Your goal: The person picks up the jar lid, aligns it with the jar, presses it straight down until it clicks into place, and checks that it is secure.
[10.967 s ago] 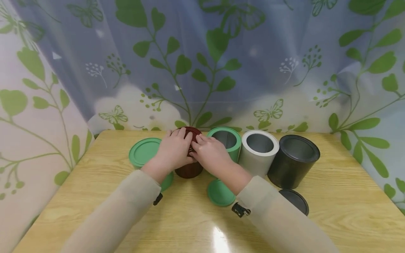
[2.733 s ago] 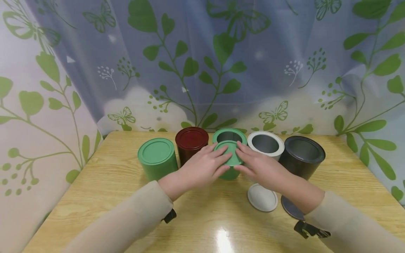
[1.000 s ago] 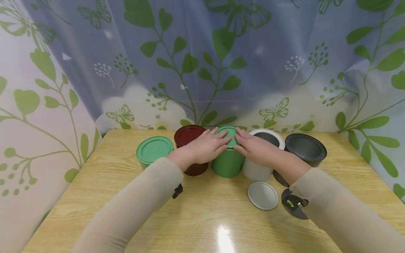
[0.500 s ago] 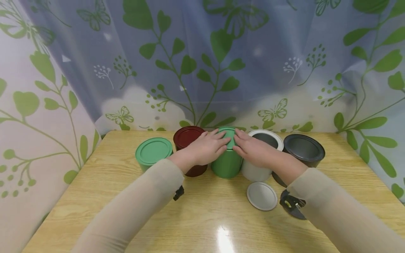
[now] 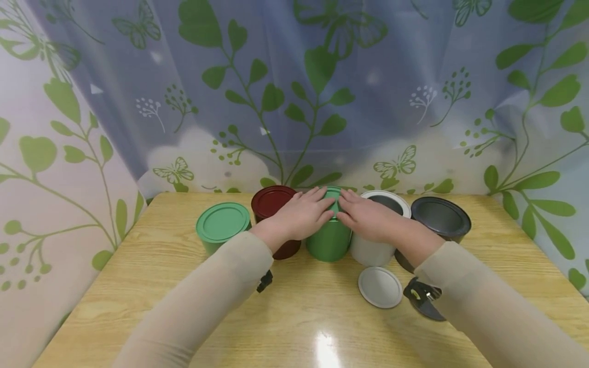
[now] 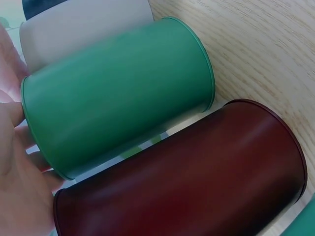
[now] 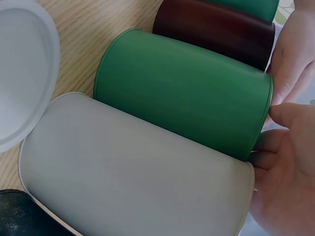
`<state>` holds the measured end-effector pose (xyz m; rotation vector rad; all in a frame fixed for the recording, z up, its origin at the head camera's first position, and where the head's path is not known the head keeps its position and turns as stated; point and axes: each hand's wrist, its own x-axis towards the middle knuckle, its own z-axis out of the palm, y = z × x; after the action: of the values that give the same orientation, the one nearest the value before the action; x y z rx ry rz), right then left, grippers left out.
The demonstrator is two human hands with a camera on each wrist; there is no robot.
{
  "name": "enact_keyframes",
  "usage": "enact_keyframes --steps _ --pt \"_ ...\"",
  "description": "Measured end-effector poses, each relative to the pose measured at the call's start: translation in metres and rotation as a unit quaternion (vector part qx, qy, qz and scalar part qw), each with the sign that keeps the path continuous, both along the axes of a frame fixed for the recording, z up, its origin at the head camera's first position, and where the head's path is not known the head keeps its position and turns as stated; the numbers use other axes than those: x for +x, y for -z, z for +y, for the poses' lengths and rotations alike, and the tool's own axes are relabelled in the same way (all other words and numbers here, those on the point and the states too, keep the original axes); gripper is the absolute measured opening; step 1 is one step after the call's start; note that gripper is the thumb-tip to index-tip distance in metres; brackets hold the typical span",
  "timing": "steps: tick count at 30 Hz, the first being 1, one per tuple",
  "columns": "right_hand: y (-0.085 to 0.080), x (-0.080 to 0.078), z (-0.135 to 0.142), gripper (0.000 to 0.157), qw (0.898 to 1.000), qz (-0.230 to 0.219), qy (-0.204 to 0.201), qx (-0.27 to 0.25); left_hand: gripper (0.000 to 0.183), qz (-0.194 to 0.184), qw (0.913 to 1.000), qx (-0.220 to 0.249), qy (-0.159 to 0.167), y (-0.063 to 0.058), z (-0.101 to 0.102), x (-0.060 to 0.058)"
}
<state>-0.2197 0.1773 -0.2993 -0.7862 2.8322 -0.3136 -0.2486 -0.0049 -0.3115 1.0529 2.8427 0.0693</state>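
Both hands press on the green lid [image 5: 333, 194] atop an upright green can [image 5: 329, 242] in the middle of the row. My left hand [image 5: 301, 213] lies over its left side with straight fingers, passing above the dark red can [image 5: 274, 199]. From the other side, my right hand [image 5: 370, 219] rests on the lid in the same way and partly hides the white can [image 5: 371, 251]. In the left wrist view, the green can [image 6: 118, 98] stands beside the dark red one, and fingers touch its top rim. The right wrist view shows fingertips at that rim too.
A lidded green can [image 5: 223, 223] stands at the left end of the row. The black can [image 5: 440, 217] is at the right end. A white lid [image 5: 380, 287] and a black lid [image 5: 428, 307] are in front, on the wooden table [image 5: 285, 317]. A patterned curtain [image 5: 276, 102] hangs behind.
Earlier the hands were on the dark red can, with the green lid in front. They carried that lid onto the middle green can. Over the last second they have hardly moved.
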Motion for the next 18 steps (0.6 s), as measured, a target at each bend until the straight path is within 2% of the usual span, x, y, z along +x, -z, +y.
enact_keyframes --steps 6,18 --pt "-0.0002 -0.0057 -0.0026 0.054 1.0 -0.006 -0.007 -0.012 0.054 -0.007 0.9999 0.008 0.008 -0.0009 -0.0015 -0.0012" --pt "0.0001 -0.0071 -0.0038 0.052 1.0 0.005 -0.017 0.009 0.054 -0.009 0.9998 -0.014 0.011 -0.0004 -0.0004 -0.0041"
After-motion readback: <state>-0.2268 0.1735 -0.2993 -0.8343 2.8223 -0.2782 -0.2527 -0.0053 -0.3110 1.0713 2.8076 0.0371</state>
